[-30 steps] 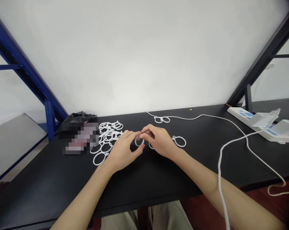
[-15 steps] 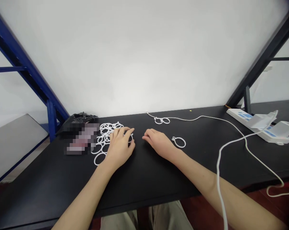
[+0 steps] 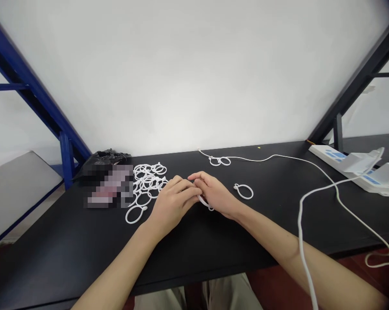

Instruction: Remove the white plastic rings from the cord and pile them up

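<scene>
My left hand (image 3: 171, 202) and my right hand (image 3: 214, 193) meet over the black table (image 3: 194, 241), fingers pinched together on one white plastic ring (image 3: 205, 202) that shows below my right fingers. A pile of several white rings (image 3: 146, 183) lies just left of my left hand. One single ring (image 3: 244, 190) lies to the right of my right hand. Two more rings (image 3: 219, 161) sit at the back on a thin white cord (image 3: 272, 157).
A black bag (image 3: 104, 160) and a blurred patch sit at the back left. A white power strip with plugs (image 3: 359, 170) lies at the far right, its cable (image 3: 302, 241) looping over my right forearm. Blue frame posts stand left, black ones right.
Half a second ago my hands lay apart, the left over the ring pile. They have come back together at the middle, gripping a ring between them.
</scene>
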### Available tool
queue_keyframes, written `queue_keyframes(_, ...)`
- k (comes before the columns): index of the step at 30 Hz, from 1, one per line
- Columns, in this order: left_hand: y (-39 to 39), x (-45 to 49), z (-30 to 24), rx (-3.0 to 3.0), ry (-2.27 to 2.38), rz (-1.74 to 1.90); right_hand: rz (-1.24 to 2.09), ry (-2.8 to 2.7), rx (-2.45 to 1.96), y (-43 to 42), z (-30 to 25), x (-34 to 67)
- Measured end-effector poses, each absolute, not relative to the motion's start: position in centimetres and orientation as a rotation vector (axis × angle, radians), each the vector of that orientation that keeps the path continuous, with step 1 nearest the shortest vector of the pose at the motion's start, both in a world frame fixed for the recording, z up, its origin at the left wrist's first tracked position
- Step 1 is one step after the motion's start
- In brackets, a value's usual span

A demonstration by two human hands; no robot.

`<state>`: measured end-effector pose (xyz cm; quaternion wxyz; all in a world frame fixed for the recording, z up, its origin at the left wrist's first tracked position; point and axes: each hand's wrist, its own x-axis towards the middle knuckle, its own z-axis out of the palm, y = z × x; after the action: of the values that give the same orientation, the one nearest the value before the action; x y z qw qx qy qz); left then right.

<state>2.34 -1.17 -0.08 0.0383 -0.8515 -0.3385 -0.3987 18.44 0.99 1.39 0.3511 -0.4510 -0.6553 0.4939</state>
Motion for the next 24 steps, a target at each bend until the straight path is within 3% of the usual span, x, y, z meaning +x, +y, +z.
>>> queue_keyframes(7,-1.0,1.8,0.5,-2.410,-1.829,-1.084,0.585,-2.072,-0.948,0.5,1.5,19.0)
queue_keyframes(12,-0.8,1.5,0.6,-2.381,-1.918,-0.940,0.508,-2.307,-0.826,0.3,1.1,19.1)
queue_keyframes(24,-1.1,1.8,1.0,-2.542,-1.923,-1.197,0.775,-1.897,-0.842,0.7,1.1,18.9)
